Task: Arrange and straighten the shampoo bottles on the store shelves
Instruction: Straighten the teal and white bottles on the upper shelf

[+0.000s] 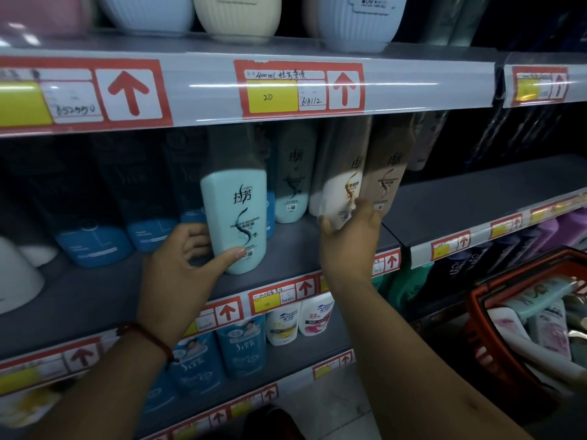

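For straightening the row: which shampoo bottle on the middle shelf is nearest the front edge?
The light blue shampoo bottle; the white bottle and the tan bottle are further back.

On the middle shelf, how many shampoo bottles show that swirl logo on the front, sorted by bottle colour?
Pale aqua: 2, the front aqua bottle in the left hand and the rear aqua bottle
White: 1, the white bottle in the right hand
Tan: 1, the tan bottle
Total: 4
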Motion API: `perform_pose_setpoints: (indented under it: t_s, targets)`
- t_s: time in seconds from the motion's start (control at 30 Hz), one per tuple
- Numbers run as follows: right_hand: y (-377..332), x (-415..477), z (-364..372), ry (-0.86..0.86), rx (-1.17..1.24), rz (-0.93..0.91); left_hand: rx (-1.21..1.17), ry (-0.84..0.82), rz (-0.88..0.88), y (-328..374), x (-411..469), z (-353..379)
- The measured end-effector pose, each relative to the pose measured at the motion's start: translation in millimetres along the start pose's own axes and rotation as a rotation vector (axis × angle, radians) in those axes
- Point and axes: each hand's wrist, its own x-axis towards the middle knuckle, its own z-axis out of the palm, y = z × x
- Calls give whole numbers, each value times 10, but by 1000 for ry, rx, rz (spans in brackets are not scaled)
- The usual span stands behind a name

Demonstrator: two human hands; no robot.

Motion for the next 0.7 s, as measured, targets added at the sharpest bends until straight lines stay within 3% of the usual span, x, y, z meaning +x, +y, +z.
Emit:
perform_pose_setpoints:
  t_s: [0.23, 0.4, 0.7]
  targets:
    - [-17, -331, -61, -334, 99, -142, 70, 25, 24, 127, -61, 300]
    - [9, -370, -105, -236, 84, -142, 122, 3, 70, 118, -128, 593]
    - [122, -194, -157, -296, 116, -131, -177, -193, -101, 219, -148, 789]
